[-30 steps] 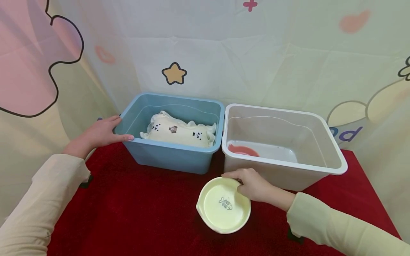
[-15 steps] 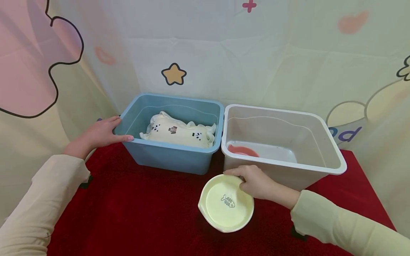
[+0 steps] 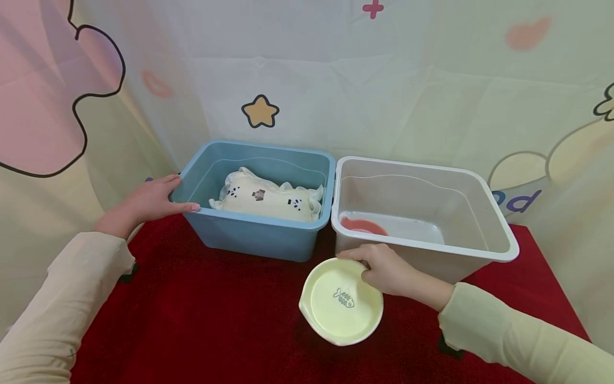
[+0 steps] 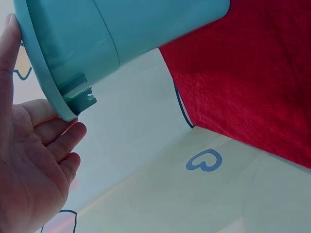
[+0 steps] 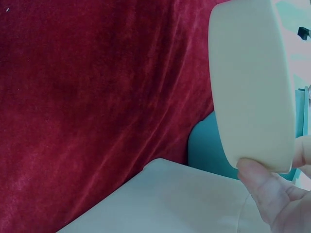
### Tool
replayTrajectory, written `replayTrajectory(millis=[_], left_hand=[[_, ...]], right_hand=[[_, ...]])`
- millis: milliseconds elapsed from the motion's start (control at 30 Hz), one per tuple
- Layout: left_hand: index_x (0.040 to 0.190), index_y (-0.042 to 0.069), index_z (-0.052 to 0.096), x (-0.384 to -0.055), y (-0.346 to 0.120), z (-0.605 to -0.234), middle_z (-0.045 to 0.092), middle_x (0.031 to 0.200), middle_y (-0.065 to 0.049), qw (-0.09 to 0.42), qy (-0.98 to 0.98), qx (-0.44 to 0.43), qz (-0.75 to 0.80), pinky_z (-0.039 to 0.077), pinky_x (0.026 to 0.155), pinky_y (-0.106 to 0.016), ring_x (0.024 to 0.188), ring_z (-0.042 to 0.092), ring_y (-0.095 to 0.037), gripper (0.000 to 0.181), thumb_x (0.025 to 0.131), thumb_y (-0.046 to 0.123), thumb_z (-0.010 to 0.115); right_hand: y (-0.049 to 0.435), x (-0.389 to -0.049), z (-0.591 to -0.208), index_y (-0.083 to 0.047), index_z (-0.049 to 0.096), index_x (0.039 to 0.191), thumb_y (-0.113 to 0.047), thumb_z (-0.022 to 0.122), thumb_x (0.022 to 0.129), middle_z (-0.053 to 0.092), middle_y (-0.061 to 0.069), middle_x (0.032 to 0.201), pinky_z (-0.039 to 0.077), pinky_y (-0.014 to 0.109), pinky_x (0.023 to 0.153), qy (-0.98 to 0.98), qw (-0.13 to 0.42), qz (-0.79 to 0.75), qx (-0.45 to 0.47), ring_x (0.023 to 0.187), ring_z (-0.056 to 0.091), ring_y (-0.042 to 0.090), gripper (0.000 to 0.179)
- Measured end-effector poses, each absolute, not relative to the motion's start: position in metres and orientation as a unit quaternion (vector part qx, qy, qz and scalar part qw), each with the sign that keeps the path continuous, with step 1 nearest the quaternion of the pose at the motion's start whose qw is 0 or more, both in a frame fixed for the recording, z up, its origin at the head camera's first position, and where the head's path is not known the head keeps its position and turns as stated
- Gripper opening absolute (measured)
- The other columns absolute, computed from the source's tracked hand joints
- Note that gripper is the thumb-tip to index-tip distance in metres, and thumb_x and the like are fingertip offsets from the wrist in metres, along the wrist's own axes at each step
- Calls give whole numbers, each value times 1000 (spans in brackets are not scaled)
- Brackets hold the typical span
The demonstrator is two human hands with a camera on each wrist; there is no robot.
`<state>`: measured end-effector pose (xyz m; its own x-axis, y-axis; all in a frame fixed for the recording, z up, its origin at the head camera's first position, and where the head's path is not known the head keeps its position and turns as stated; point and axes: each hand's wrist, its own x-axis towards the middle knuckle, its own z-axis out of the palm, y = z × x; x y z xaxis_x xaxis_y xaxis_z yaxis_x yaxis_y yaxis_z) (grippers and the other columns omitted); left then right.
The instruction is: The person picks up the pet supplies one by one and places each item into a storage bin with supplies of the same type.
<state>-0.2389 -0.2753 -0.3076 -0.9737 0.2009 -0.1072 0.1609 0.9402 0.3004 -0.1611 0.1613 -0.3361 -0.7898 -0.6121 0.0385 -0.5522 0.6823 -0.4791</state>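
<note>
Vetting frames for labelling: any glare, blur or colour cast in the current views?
Head view: soft light, no strong glare, fish print on the yellow bowl legible, red cloth dark with little texture; left wrist view: cool cast, blue bin looks teal; right wrist view: similar cast, bowl greyish, upper right edge washed out; no obvious motion blur in any view.

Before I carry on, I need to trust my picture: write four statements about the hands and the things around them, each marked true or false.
1. The right hand grips the round pale-yellow bowl. True.
2. The left hand touches the rim of the blue rectangular plastic bin. True.
3. The cream ruffled fabric cushion lies outside the blue bin. False: it lies inside.
4. The off-white rectangular plastic bin holds nothing. False: a coral-pink item, partly hidden, lies inside it.
</note>
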Motion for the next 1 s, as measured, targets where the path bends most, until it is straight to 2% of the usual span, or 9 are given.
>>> replayTrajectory(millis=[433, 667, 1000], left_hand=[[139, 4, 25, -239, -276, -309, 29, 138, -23, 66, 983, 94, 145, 37, 88, -59, 117, 36, -41, 93, 73, 61, 57], [138, 5, 26, -239, -276, -310, 32, 136, -22, 62, 983, 97, 146, 39, 87, -58, 115, 39, -40, 92, 73, 61, 57], [138, 2, 26, -237, -274, -307, 32, 135, -23, 61, 983, 97, 146, 39, 86, -58, 114, 39, -41, 92, 73, 59, 58]], right_hand=[[165, -161, -332, -10, 64, 108, 15, 48, 64, 64, -1, 90, 36, 16, 54, 910, 57, -243, -331, 72, 48, 11, 52], [166, -161, -329, -8, 63, 109, 16, 48, 66, 65, 3, 98, 40, 16, 57, 906, 67, -263, -325, 80, 51, 14, 51], [169, -160, -322, -9, 64, 107, 16, 47, 67, 65, 2, 96, 40, 16, 58, 905, 58, -251, -338, 80, 51, 14, 50]])
